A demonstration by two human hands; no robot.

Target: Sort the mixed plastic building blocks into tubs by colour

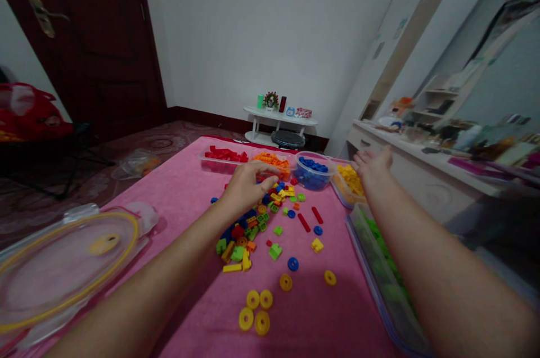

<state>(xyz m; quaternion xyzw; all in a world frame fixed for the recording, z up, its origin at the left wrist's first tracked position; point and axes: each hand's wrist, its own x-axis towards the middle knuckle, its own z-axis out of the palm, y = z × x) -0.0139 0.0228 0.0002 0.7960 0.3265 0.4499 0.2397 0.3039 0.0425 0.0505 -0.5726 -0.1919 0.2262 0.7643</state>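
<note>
A heap of small coloured building blocks (253,223) lies on a pink cloth (181,189). My left hand (247,184) rests on the far side of the heap with its fingers curled in a pinch; what they hold is hidden. My right hand (373,166) hovers over the box of yellow blocks (348,178), fingers stretched out and empty. Behind the heap stand a box of red blocks (221,158), a box of orange blocks (274,162) and a round tub of blue blocks (313,171). Yellow rings (255,310) lie near me.
A box of green blocks (379,257) lies under my right forearm at the cloth's right edge. Clear lids with a yellow seal (63,262) sit at the left. A dresser (422,178) stands right, a small white table (280,119) by the far wall, a dark door (97,37) at back left.
</note>
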